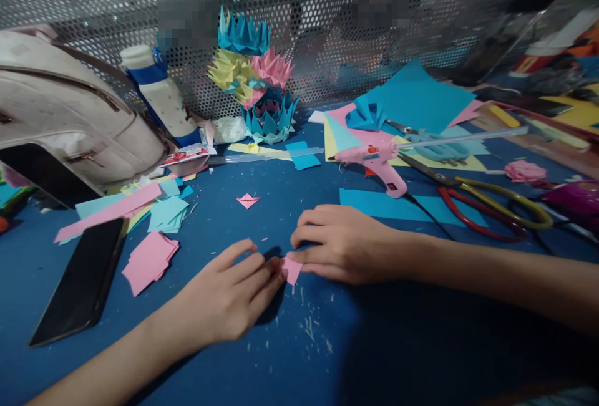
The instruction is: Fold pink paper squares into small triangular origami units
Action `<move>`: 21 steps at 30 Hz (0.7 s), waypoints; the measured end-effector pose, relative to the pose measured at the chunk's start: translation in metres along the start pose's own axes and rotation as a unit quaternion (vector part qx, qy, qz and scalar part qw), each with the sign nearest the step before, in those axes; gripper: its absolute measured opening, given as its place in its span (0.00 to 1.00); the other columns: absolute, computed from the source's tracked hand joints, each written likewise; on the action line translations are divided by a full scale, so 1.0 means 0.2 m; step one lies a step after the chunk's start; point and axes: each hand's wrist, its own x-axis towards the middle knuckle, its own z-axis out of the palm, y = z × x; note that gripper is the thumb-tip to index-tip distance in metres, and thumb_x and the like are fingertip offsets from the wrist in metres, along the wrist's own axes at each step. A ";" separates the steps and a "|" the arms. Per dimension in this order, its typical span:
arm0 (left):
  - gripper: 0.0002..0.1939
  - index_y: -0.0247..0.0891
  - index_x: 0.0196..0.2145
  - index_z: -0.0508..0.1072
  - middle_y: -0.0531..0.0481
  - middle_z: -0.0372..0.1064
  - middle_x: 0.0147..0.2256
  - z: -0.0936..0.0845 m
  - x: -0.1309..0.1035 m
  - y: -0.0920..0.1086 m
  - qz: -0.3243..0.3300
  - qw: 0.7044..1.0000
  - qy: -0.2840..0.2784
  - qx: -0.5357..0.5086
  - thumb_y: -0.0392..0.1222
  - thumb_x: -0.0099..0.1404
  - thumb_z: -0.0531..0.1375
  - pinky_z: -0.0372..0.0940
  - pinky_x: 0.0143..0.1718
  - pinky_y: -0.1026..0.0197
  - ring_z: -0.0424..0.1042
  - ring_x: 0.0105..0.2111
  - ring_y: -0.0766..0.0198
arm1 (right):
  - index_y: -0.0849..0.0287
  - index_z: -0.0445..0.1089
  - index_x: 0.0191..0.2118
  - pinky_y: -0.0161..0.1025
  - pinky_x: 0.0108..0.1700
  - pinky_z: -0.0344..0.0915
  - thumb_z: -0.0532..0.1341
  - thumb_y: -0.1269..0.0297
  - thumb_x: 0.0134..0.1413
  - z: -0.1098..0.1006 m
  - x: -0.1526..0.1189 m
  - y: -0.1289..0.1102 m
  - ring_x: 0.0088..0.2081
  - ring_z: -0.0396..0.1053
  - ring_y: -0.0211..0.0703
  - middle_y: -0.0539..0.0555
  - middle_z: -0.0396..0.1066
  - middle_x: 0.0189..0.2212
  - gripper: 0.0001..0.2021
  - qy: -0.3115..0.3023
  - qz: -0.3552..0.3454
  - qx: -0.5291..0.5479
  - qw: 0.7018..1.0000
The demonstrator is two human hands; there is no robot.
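A small pink paper piece (292, 270) lies at the centre of the blue table, between my two hands. My left hand (238, 290) pinches its left edge. On its right edge the fingers of my right hand (334, 245) are closed. A small folded pink piece (248, 200) rests farther back. To the left are a stack of pink paper squares (150, 262) and a stack of light blue squares (168, 214). Behind my right hand sits a pink glue gun (381, 163).
A black phone (79, 281) lies at the left, near a pale backpack (70, 106) and a bottle (161, 91). Folded paper flowers (269, 113) stand at the back. Scissors (496, 203) and blue sheets (416, 97) are at the right.
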 end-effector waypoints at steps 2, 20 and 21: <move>0.19 0.26 0.47 0.75 0.41 0.78 0.39 -0.01 0.01 0.05 -0.005 0.999 0.001 0.051 0.28 0.74 0.44 0.59 0.50 0.50 0.73 0.36 0.56 | 0.59 0.74 0.34 0.42 0.37 0.51 0.56 0.63 0.67 -0.05 0.01 -0.03 0.39 0.62 0.45 0.56 0.72 0.37 0.12 -0.033 0.025 -0.015 0.999; 0.07 0.39 0.39 0.67 0.54 0.71 0.34 0.05 0.03 -0.01 -0.286 0.946 -0.023 -0.152 0.43 0.70 0.61 0.58 0.40 0.57 0.70 0.33 0.63 | 0.60 0.67 0.38 0.37 0.33 0.53 0.50 0.60 0.71 0.05 0.04 0.01 0.34 0.61 0.42 0.53 0.68 0.34 0.13 -0.048 0.095 0.022 0.994; 0.07 0.39 0.38 0.67 0.55 0.71 0.34 0.05 0.03 -0.01 -0.299 0.938 -0.024 -0.171 0.43 0.69 0.62 0.57 0.40 0.58 0.70 0.34 0.63 | 0.60 0.67 0.37 0.37 0.33 0.53 0.51 0.63 0.70 0.05 0.04 0.00 0.34 0.62 0.41 0.53 0.68 0.33 0.12 -0.041 0.112 0.043 0.992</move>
